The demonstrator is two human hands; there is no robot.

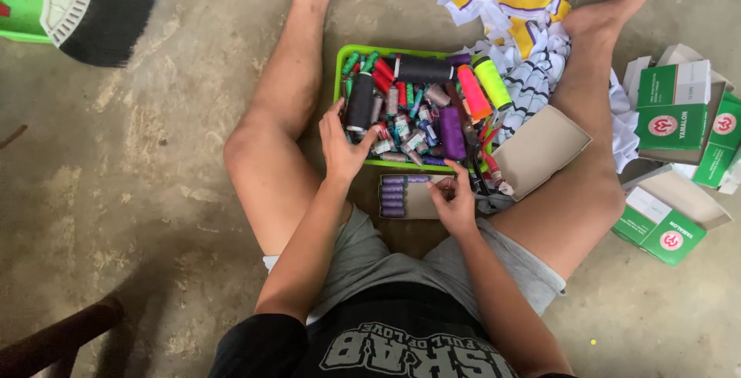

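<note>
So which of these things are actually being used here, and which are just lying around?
In use:
left hand in the green plastic tray of thread spools
right hand at the small open cardboard box of purple spools

Lying about:
green and white cartons
white, yellow and purple cloth
open beige box lid

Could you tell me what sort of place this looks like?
Probably a home sewing or tailoring spot: the person sits on a bare concrete floor with a green tray of thread spools, green and white boxes, and cloth scraps.
</note>
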